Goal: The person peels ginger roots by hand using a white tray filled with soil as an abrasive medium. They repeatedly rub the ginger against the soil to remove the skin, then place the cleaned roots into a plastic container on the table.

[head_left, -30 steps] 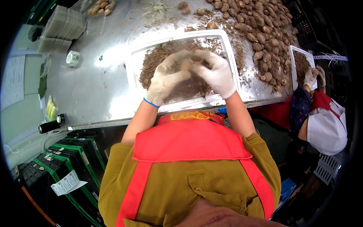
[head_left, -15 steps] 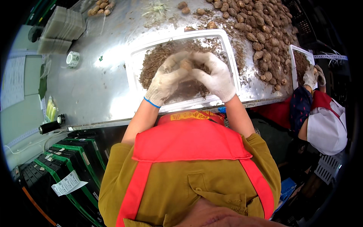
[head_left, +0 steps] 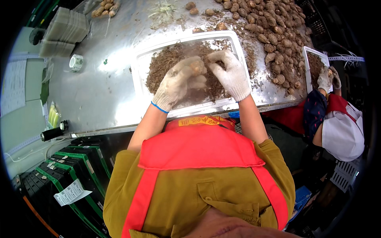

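Note:
My left hand (head_left: 176, 81), in a white knit glove with a blue cuff edge, grips a small taro (head_left: 196, 68) between thumb and fingers. Just right of it, my gloved right hand (head_left: 230, 75) is closed in a pinch, its fingertips close to the taro. Whatever it pinches, if anything, is too small to make out. Both hands are above a white tray (head_left: 243, 55) strewn with brown fibrous scrapings (head_left: 162, 59). At the tray's far edge lie a few taros (head_left: 221, 26).
A large heap of brown taros (head_left: 279, 47) covers the table's far right. A label roll (head_left: 76, 62), stacked clear trays (head_left: 65, 27) and bagged taros (head_left: 106, 8) stand left. A co-worker's gloved hands (head_left: 325, 79) work over another tray (head_left: 307, 69). Green-edged crates (head_left: 75, 162) stand lower left.
My right hand has drawn slightly away to the right from the taro, opening a small gap between the hands. My left hand stays in place with the taro, which shows more plainly.

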A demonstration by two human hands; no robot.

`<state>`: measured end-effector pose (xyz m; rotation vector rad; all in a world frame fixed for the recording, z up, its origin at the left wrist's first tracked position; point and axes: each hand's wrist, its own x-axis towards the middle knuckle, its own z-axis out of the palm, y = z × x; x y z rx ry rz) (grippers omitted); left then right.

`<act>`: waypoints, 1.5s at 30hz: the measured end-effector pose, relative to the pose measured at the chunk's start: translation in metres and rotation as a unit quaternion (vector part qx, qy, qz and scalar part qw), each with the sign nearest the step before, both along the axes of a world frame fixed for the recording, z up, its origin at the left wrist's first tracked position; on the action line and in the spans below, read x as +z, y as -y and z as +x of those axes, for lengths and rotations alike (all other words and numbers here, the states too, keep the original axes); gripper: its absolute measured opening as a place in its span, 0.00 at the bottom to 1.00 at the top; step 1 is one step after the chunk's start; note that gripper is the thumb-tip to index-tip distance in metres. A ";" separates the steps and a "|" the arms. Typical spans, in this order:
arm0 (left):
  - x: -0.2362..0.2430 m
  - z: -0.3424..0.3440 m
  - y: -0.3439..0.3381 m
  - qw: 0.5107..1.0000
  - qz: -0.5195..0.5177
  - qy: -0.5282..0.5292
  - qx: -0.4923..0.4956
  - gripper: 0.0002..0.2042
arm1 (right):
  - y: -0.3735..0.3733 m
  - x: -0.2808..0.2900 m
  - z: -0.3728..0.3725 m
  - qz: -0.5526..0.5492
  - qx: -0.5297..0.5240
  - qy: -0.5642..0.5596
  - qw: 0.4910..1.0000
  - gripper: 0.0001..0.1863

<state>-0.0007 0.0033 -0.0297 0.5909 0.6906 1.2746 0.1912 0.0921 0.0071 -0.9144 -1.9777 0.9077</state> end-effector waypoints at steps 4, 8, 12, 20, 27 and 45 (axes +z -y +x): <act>0.003 0.002 0.003 1.000 -0.009 0.001 0.009 0.40 | 0.011 0.007 0.001 0.007 0.033 -0.022 0.999 0.07; 0.005 0.008 0.002 0.999 -0.014 0.017 0.050 0.28 | 0.022 0.013 -0.007 0.011 0.042 -0.056 0.997 0.10; -0.013 0.012 0.004 0.996 0.018 0.020 0.080 0.26 | 0.023 0.005 -0.020 0.101 0.048 -0.078 0.991 0.11; -0.011 0.006 0.007 0.998 -0.037 -0.017 0.050 0.34 | 0.001 -0.023 0.002 0.024 -0.040 0.048 0.998 0.02; -0.009 0.015 0.004 0.995 -0.016 0.013 0.095 0.23 | 0.019 0.001 -0.016 0.143 0.072 -0.040 0.986 0.10; -0.024 0.000 -0.001 0.977 -0.117 0.175 -0.023 0.38 | 0.019 0.005 -0.001 -0.163 0.008 -0.038 0.986 0.12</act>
